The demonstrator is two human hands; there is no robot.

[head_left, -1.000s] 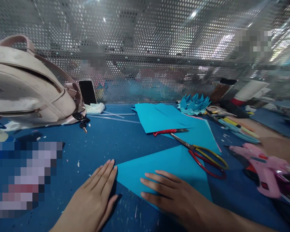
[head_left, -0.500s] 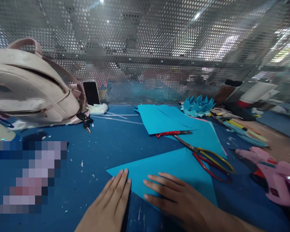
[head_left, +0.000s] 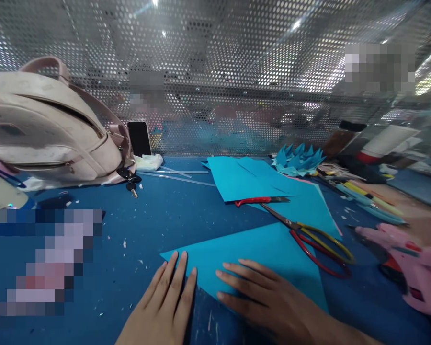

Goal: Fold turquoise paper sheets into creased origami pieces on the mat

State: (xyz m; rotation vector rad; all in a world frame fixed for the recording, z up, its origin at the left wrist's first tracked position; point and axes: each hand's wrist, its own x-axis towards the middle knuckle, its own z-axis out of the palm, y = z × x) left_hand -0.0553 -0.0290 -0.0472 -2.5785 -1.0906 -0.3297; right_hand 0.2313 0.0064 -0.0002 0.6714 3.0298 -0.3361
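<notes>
Lying flat on the desk (head_left: 165,220), the blue sheet (head_left: 247,248) sits beneath your hands: your left hand (head_left: 165,297) covers its near edge by the left corner, your right hand (head_left: 264,294) hides its middle. Both are flattened, fingers slightly spread, grasping nothing. Scissors (head_left: 290,224) overlap its far-right side; the frame crops the pink glue gun (head_left: 407,266).

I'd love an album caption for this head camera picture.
Left hand and right hand on a blue sheet, scissors and glue gun at right.
</notes>
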